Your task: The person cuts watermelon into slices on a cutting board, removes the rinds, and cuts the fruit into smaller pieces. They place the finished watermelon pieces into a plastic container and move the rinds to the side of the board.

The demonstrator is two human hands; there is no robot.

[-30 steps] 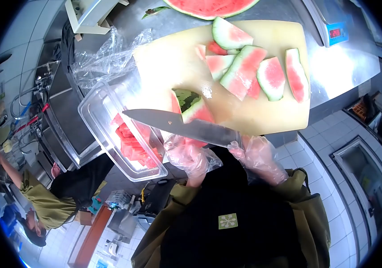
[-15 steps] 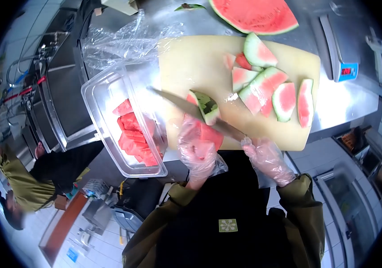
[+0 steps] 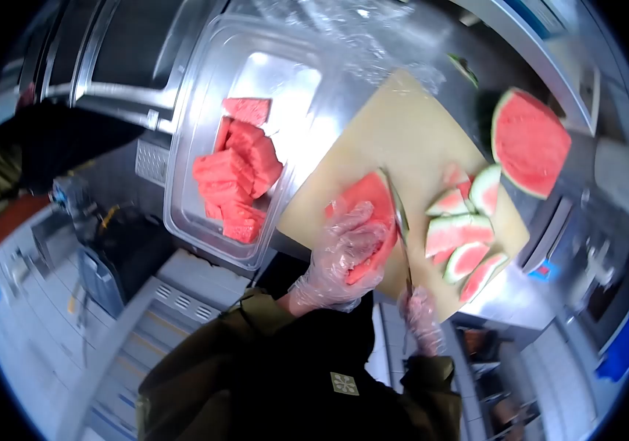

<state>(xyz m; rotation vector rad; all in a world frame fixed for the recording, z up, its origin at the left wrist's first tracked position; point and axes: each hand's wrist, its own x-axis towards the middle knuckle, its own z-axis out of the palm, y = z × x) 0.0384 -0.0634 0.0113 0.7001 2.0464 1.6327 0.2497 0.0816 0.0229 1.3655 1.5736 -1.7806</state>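
My left hand [image 3: 347, 257], in a clear plastic glove, is wrapped round a wedge of red watermelon [image 3: 367, 197] at the near side of the cutting board [image 3: 373, 132]. My gloved right hand [image 3: 422, 317] grips the handle of a long knife [image 3: 402, 228]. The blade stands nearly upright along the wedge's right side, its tip near the top of the wedge. Several rind pieces [image 3: 458, 234] with pink flesh lie on the board to the right. Red watermelon chunks [image 3: 224, 175] sit in a clear plastic container [image 3: 179, 165] at the left.
A large cut watermelon [image 3: 531, 143] lies beyond the board at the right. Crumpled plastic film [image 3: 358, 37] and a rind scrap [image 3: 463, 67] are on the metal counter. A scale [image 3: 546, 239] stands at the far right. Another person's dark clothing [image 3: 64, 140] shows at the left.
The view has turned and shifted. The knife, earlier across a piece with green rind on top, now stands along the wedge's right side. The wedge shows its red flesh upward under my left hand.
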